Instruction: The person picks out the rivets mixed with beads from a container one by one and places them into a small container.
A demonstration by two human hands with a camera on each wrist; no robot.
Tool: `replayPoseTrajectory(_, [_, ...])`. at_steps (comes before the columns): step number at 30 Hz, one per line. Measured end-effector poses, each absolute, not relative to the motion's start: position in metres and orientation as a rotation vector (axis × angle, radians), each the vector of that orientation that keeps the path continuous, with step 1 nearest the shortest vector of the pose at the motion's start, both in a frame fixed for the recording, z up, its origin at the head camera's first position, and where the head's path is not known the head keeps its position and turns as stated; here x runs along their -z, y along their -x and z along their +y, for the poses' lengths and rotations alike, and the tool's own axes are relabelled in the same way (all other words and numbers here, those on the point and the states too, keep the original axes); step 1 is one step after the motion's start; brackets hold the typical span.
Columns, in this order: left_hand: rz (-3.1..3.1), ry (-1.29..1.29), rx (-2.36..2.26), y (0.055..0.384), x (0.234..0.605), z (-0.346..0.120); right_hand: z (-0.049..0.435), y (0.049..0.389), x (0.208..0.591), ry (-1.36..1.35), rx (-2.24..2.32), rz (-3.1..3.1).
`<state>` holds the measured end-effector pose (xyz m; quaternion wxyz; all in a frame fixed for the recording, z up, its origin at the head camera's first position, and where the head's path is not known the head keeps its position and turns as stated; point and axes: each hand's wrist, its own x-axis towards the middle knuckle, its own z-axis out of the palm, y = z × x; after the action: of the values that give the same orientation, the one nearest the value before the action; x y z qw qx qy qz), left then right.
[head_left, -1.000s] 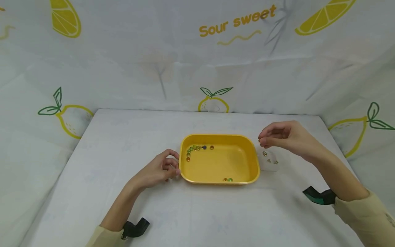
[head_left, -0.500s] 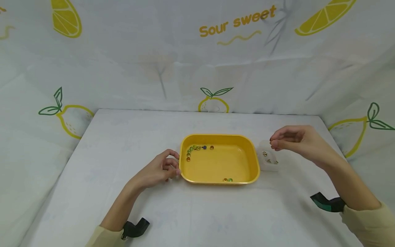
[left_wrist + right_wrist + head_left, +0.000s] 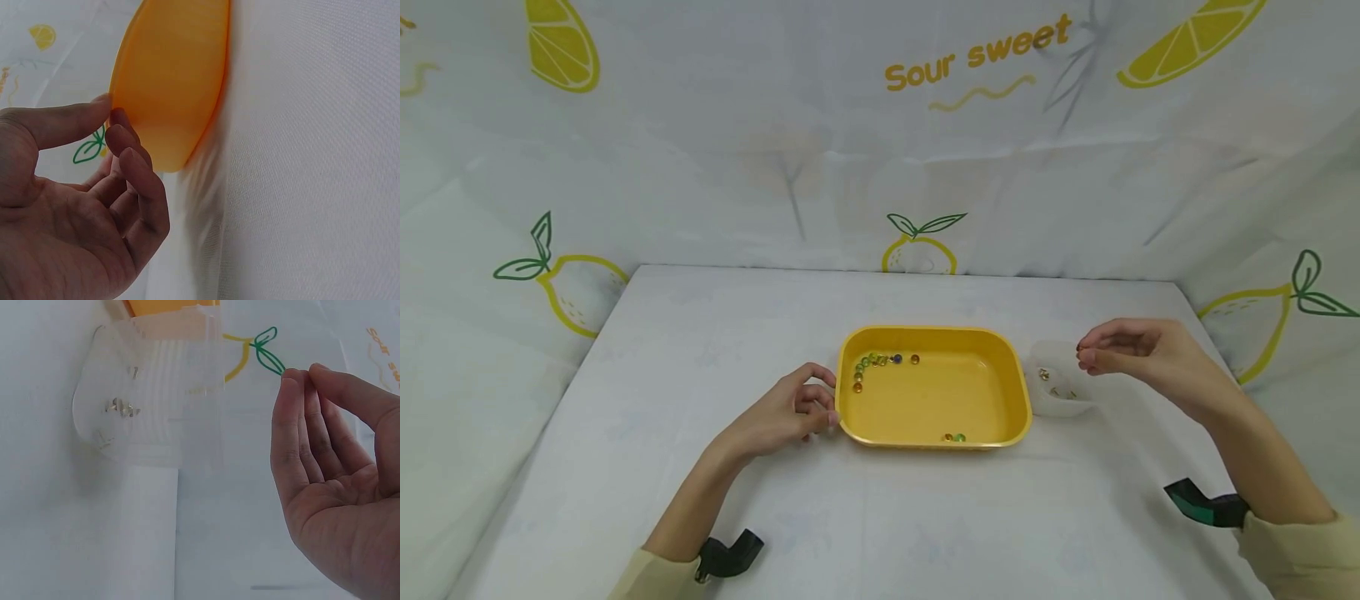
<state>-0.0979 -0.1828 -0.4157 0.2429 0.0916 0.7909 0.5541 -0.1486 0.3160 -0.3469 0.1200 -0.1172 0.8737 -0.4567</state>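
Observation:
A yellow plastic tray [image 3: 940, 408] stands in the middle of the table. My left hand [image 3: 786, 410] is at its left end, and in the left wrist view the thumb and forefinger pinch the tray's rim. Several glass marbles [image 3: 859, 377], green, amber and blue, lie along the tray's left and back sides, with two more at its front wall. Over the right edge of a clear plastic container [image 3: 1060, 408], my right hand [image 3: 1138, 354] pinches a small red-brown piece [image 3: 1079, 348], mostly hidden by the fingertips. Several small gold-coloured pieces [image 3: 122, 407] lie inside that container.
The clear container stands right against the tray's right end. White table surface [image 3: 865, 517] extends in front of the tray. A white cloth [image 3: 820, 167] printed with lemons hangs behind the table and at both sides.
My right hand has moved right and slightly toward me, from beside the tray to the container's right edge, still pinching the small piece. The left hand and tray have stayed put.

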Motion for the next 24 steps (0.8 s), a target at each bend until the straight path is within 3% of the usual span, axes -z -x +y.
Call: replayPoseTrajectory(24, [2.156,-0.241,-1.519,0.097,0.416,-0.183,0.336,0.151,0.373,0.289,1.222,2.604])
